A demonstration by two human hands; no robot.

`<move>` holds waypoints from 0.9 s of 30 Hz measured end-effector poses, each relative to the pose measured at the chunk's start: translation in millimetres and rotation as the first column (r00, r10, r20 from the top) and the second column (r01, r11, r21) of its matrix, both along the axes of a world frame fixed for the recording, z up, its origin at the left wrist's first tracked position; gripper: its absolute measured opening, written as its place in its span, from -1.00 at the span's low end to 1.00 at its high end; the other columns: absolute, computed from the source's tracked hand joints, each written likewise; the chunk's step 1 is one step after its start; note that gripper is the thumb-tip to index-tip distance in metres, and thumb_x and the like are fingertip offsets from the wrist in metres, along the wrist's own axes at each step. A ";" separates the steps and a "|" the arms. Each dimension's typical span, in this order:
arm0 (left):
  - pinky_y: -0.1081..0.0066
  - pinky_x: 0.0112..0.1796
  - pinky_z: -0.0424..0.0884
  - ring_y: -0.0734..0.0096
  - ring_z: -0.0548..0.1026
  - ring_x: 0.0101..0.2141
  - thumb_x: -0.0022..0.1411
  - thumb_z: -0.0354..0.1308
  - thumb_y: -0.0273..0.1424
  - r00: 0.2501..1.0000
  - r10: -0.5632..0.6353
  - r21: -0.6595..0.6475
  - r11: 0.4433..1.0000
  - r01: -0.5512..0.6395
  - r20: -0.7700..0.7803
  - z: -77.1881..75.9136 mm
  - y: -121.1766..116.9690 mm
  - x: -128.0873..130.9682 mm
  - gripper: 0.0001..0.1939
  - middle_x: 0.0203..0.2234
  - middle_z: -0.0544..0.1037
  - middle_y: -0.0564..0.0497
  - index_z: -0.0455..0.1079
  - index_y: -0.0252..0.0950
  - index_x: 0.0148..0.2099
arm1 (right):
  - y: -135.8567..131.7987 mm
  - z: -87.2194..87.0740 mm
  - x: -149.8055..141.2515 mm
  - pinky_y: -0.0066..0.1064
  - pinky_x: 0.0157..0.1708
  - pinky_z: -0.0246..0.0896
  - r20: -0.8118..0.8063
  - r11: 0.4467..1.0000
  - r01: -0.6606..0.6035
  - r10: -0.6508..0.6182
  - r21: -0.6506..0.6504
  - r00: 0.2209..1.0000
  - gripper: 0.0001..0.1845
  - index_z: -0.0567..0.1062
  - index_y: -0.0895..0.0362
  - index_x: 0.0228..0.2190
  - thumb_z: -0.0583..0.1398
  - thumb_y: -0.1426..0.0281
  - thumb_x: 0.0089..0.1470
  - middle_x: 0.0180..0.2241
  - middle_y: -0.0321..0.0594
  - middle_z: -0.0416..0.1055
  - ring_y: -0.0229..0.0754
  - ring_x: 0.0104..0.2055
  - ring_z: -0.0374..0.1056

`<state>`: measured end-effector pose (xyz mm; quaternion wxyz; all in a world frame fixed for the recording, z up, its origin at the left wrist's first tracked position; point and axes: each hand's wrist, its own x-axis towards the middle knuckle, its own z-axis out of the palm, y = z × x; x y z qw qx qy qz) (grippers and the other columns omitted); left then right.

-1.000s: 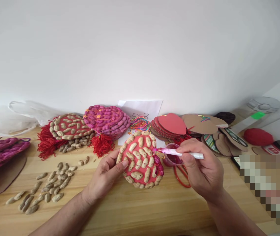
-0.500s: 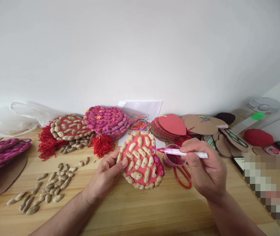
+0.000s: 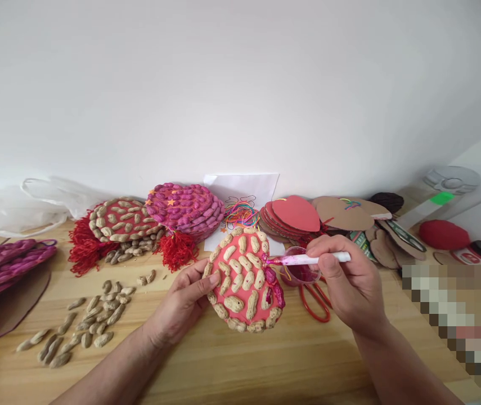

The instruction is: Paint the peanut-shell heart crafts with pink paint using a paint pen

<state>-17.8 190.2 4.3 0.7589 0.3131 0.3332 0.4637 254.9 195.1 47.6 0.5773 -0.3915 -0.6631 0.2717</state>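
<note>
My left hand (image 3: 180, 306) grips the left edge of a red heart-shaped card covered with peanut shells (image 3: 242, 278), held tilted above the wooden table (image 3: 232, 365). My right hand (image 3: 347, 287) pinches a white brush (image 3: 308, 260) whose pink-stained tip touches the card's right edge, where a few shells are painted magenta. A small clear cup of pink paint (image 3: 301, 273) stands just behind the brush, between the card and my right hand.
Loose peanuts (image 3: 84, 323) lie at the left. Finished peanut hearts with red tassels (image 3: 124, 225) and magenta ones (image 3: 185, 208) sit at the back. Red and brown card cut-outs (image 3: 308, 214), coloured strings (image 3: 240, 212), red scissors (image 3: 314, 301) and a plastic bag (image 3: 16, 205) are nearby.
The card has tipped slightly lower and to the left in my left hand. The brush stays at the card's right edge with only a small shift.
</note>
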 end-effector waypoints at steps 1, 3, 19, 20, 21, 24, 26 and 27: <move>0.34 -0.30 0.56 0.23 0.66 -0.36 0.15 0.42 -0.30 1.000 0.001 -0.001 1.000 -0.001 -0.004 -0.4 0.2 0.0 -0.67 -0.28 0.71 -0.16 0.61 -0.33 -0.06 | 0.0 0.3 -0.1 -0.43 -0.45 0.22 0.015 1.000 0.019 -0.019 0.005 1.000 -0.81 0.52 0.08 -0.25 0.16 0.27 0.33 -0.39 -0.24 0.43 -0.24 -0.42 0.30; 0.35 -0.31 0.55 0.23 0.65 -0.38 0.13 0.44 -0.30 1.000 0.007 -0.002 1.000 -0.007 -0.013 -0.9 0.6 -0.1 -0.66 -0.30 0.71 -0.15 0.61 -0.34 -0.06 | 0.0 0.3 0.2 -0.44 -0.43 0.24 0.026 0.997 0.069 -0.069 0.018 0.997 -0.82 0.52 0.08 -0.25 0.16 0.28 0.33 -0.35 -0.23 0.45 -0.26 -0.41 0.31; 0.34 -0.30 0.56 0.24 0.65 -0.40 0.10 0.45 -0.32 1.000 -0.001 -0.050 0.999 0.001 0.007 -0.6 1.4 -0.9 -0.71 -0.34 0.70 -0.13 0.60 -0.34 -0.14 | 2.2 -9.6 3.2 -0.38 -0.47 0.21 -0.171 0.995 -0.037 0.020 -0.096 0.985 -0.81 0.49 0.08 -0.25 0.18 0.22 0.30 -0.42 -0.24 0.40 -0.22 -0.44 0.26; 0.34 -0.28 0.56 0.23 0.65 -0.38 0.08 0.46 -0.33 1.000 -0.003 -0.063 0.998 0.004 0.017 -0.5 1.6 -0.9 -0.71 -0.33 0.71 -0.13 0.60 -0.34 -0.15 | 2.6 -10.0 2.9 -0.37 -0.47 0.21 -0.183 0.991 -0.054 0.031 -0.123 0.983 -0.80 0.49 0.08 -0.26 0.18 0.21 0.30 -0.43 -0.24 0.39 -0.21 -0.44 0.25; 0.33 -0.24 0.57 0.23 0.65 -0.35 0.07 0.46 -0.34 1.000 -0.002 -0.074 0.997 0.004 0.027 -0.3 1.9 -0.9 -0.71 -0.31 0.71 -0.13 0.60 -0.34 -0.15 | 2.9 -9.7 2.5 -0.37 -0.46 0.22 -0.190 0.988 -0.060 0.032 -0.141 0.981 -0.79 0.48 0.08 -0.26 0.19 0.20 0.30 -0.42 -0.23 0.39 -0.21 -0.43 0.26; 0.32 -0.19 0.57 0.21 0.66 -0.31 0.05 0.47 -0.36 0.999 0.003 -0.099 0.995 0.001 0.043 -0.3 2.8 -0.6 -0.72 -0.28 0.71 -0.14 0.61 -0.34 -0.18 | 3.7 -6.6 0.8 -0.40 -0.44 0.23 -0.213 0.988 -0.045 0.013 -0.145 0.977 -0.78 0.48 0.08 -0.27 0.19 0.19 0.30 -0.39 -0.23 0.40 -0.24 -0.42 0.27; 0.33 -0.20 0.57 0.21 0.66 -0.32 0.05 0.47 -0.36 0.999 0.004 -0.105 0.994 0.001 0.047 -0.9 3.4 -0.5 -0.73 -0.29 0.71 -0.14 0.61 -0.34 -0.19 | 3.8 -4.9 -0.1 -0.42 -0.44 0.21 -0.233 0.989 -0.046 0.012 -0.140 0.972 -0.78 0.48 0.08 -0.28 0.19 0.20 0.30 -0.39 -0.24 0.40 -0.26 -0.43 0.26; 0.33 -0.20 0.57 0.22 0.66 -0.32 0.05 0.47 -0.37 0.999 0.004 -0.105 0.994 0.002 0.050 -1.4 3.6 -0.6 -0.74 -0.29 0.71 -0.14 0.61 -0.34 -0.19 | 3.6 -4.6 -0.4 -0.42 -0.44 0.21 -0.241 0.989 -0.058 0.024 -0.136 0.970 -0.79 0.49 0.08 -0.28 0.19 0.20 0.30 -0.40 -0.24 0.39 -0.26 -0.43 0.25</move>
